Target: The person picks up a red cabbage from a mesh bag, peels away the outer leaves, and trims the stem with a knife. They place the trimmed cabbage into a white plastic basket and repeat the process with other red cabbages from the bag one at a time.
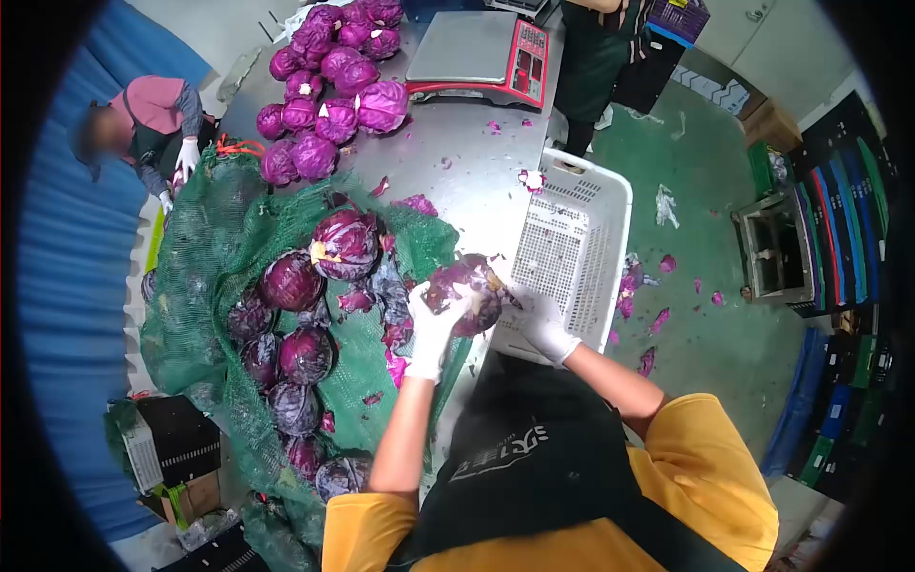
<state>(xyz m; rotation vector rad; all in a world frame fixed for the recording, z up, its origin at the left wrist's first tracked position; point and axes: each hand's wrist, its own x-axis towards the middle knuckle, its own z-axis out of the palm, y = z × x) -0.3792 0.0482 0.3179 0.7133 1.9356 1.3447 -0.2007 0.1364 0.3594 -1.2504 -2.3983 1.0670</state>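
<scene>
A red cabbage (469, 286) with pale cut or torn patches is held up over the table's edge. My left hand (435, 329), in a white glove, grips it from its left and lower side. My right hand (545, 326), also gloved, is closed at the cabbage's right side, by a small dark piece whose kind I cannot make out. Left of my hands, several red cabbages (307, 355) lie on a green mesh sack (367, 367) with loose leaves. Just beyond my right hand stands a white plastic crate (610, 238) with slotted walls.
Trimmed purple cabbages (338, 67) are piled at the table's far end beside a red scale (462, 52). Leaf scraps (658, 319) litter the green floor. A person in pink (157, 110) works at the left; another in a dark apron (586, 67) stands at the far side.
</scene>
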